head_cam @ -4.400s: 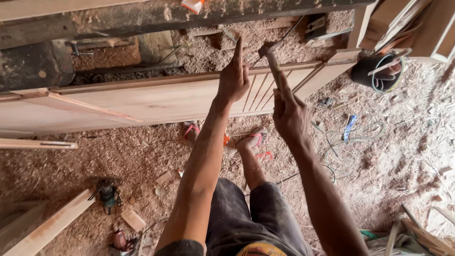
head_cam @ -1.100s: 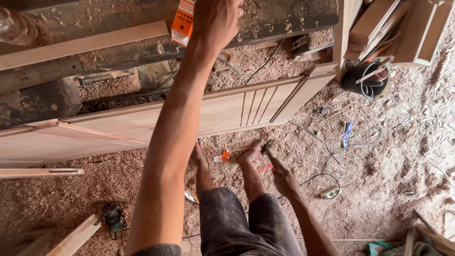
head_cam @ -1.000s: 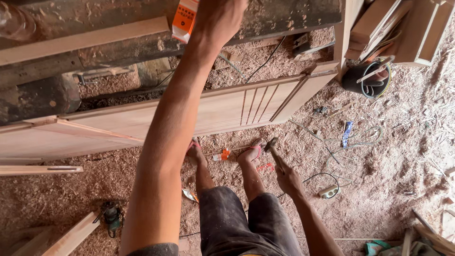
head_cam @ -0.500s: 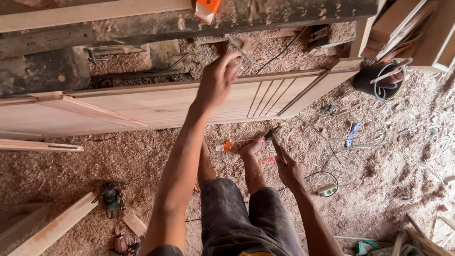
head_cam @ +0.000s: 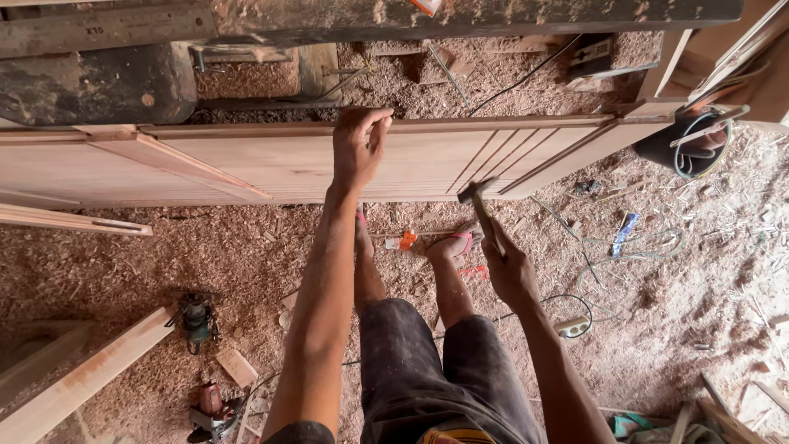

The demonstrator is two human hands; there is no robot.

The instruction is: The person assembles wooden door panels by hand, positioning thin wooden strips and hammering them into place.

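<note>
Left hand point(head_cam: 358, 148) down from the high shelf now, fingers pinched together on top edge of wooden door panel point(head_cam: 271, 160). Right hand point(head_cam: 508, 267) wrapped tight round hammer point(head_cam: 479, 204), lifted beside panel, ready for tapping.

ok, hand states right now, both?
Left hand: fingers curled on the top edge of the wooden door panel.
Right hand: closed on a hammer.
</note>
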